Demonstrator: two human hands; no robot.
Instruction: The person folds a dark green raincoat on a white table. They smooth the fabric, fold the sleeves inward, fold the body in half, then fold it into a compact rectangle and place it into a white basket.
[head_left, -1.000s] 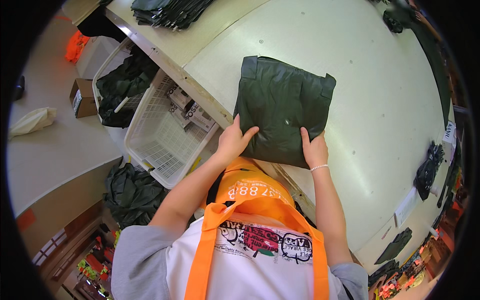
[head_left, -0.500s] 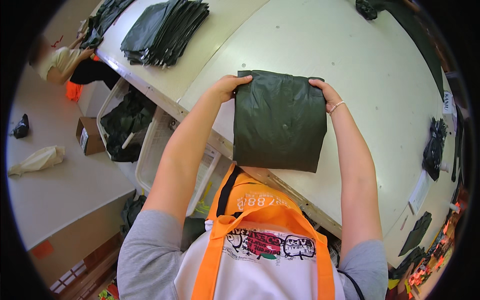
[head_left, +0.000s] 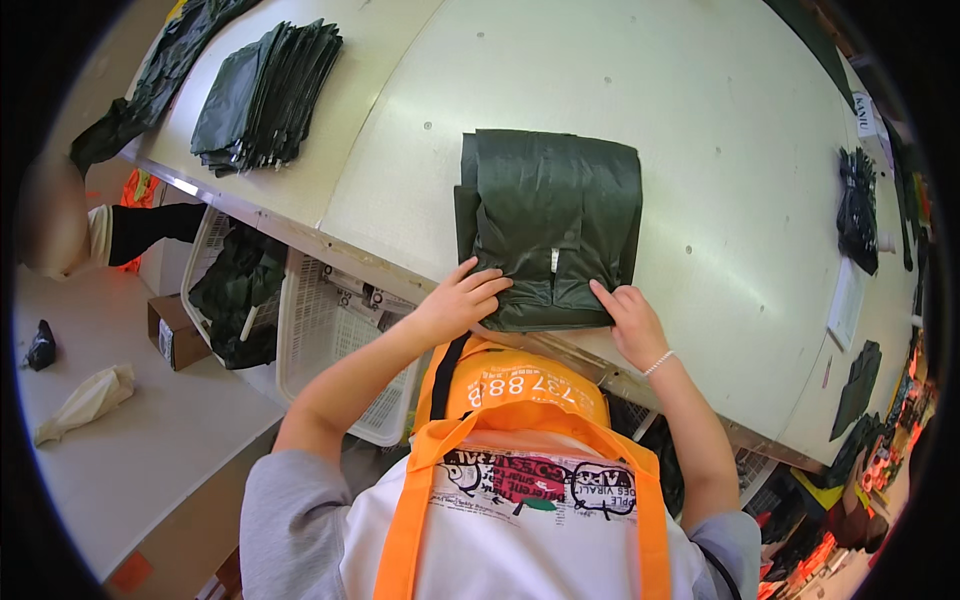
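In front of me a folded dark green garment point(head_left: 560, 190) of shiny, raincoat-like fabric lies on the white tabletop point(head_left: 720, 170). Its far part is folded over in a broad flap, and a small white patch shows at the slit near its middle. My left hand point(head_left: 462, 298) rests on the near left part, fingers stretched over the fabric. At the near right corner is my right hand point(head_left: 634, 322), its thumb pressed on the cloth and the other fingers curled at the edge. Those curled fingertips are partly hidden.
A stack of folded dark green garments point(head_left: 265, 95) lies at the far left. White plastic baskets point(head_left: 290, 350) stand below the table edge, one holding dark cloth. A dark bundle point(head_left: 857, 210) lies at the right. Another person point(head_left: 60, 215) is at the left.
The garment, held up by its far corners before, now lies on the table with a flap folded. Both hands have moved from its far edge to its near part.
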